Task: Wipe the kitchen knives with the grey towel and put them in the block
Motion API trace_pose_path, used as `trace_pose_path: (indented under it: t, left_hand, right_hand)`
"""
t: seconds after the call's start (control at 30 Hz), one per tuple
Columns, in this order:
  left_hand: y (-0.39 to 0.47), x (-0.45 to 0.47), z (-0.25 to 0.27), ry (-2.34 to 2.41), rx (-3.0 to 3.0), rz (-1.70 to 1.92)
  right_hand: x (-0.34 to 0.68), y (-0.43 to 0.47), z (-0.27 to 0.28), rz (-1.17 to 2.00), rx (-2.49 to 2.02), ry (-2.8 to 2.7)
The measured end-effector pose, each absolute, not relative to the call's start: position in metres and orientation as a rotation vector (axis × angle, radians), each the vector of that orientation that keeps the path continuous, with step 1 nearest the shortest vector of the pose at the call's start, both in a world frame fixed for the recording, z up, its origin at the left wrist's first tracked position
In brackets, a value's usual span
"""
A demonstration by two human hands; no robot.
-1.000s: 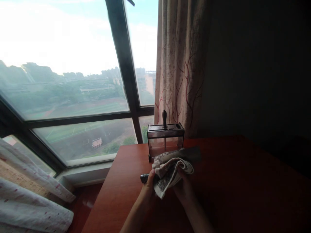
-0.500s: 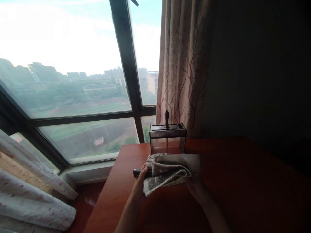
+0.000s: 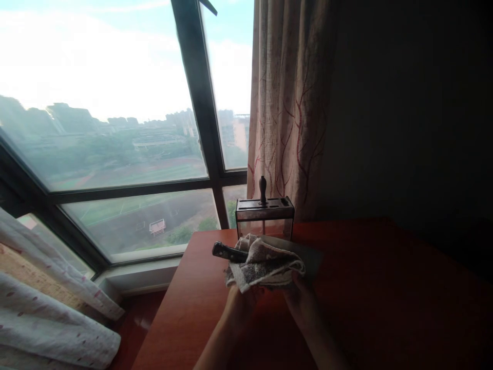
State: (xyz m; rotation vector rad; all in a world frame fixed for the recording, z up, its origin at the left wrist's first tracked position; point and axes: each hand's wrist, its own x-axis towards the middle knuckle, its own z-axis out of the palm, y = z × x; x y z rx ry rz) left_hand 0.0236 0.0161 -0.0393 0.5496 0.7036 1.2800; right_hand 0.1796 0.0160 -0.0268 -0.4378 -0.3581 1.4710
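Observation:
A kitchen knife [image 3: 230, 252] with a black riveted handle lies across a grey-and-white towel [image 3: 265, 264]. Its handle points left, and part of its broad blade shows on the right; the cloth is folded over the middle. My left hand [image 3: 241, 304] is closed on the towel from below, near the handle, most of its fingers hidden by the cloth. On the right, my right hand [image 3: 298, 295] grips the towel's lower edge beneath the blade. Just behind the bundle stands a clear-sided knife block [image 3: 265, 209] with a dark-handled tool upright in its top.
The reddish-brown wooden table [image 3: 185, 293] reaches into shadow on the right. A window [image 3: 127, 221] with a dark frame is beyond its left side. Patterned curtains hang behind the knife block [image 3: 288, 103] and at the lower left [image 3: 54, 318].
My left hand has shifted from beside the handle to under the towel, leaving the handle bare. The handle end has risen, and the right hand has moved slightly left along the cloth.

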Motion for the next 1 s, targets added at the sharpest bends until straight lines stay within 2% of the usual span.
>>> trace_pose_path:
  t: [0.23,0.5,0.67,0.8,0.9,1.0]
  left_hand:
    - [0.011,0.025,-0.052,0.599,0.571,1.314]
    - [0.017,-0.009,-0.033,0.574,0.208,1.482]
    - [0.017,-0.016,-0.024,0.577,0.168,1.527]
    - [0.015,-0.008,-0.028,0.607,0.173,1.439]
    - [0.014,0.000,-0.031,0.618,0.163,1.362]
    - [0.015,0.004,-0.031,0.660,0.116,1.377]
  right_hand:
    - [0.154,0.001,-0.017,1.596,-0.537,-0.497]
    - [0.152,-0.012,-0.016,1.587,-0.681,-0.823]
    - [0.158,-0.003,-0.037,1.368,-0.884,-1.145]
    - [0.154,-0.004,-0.052,1.343,-0.951,-1.145]
    - [0.156,-0.008,-0.054,1.255,-1.024,-1.107]
    - [0.158,-0.011,-0.050,1.188,-1.043,-1.341]
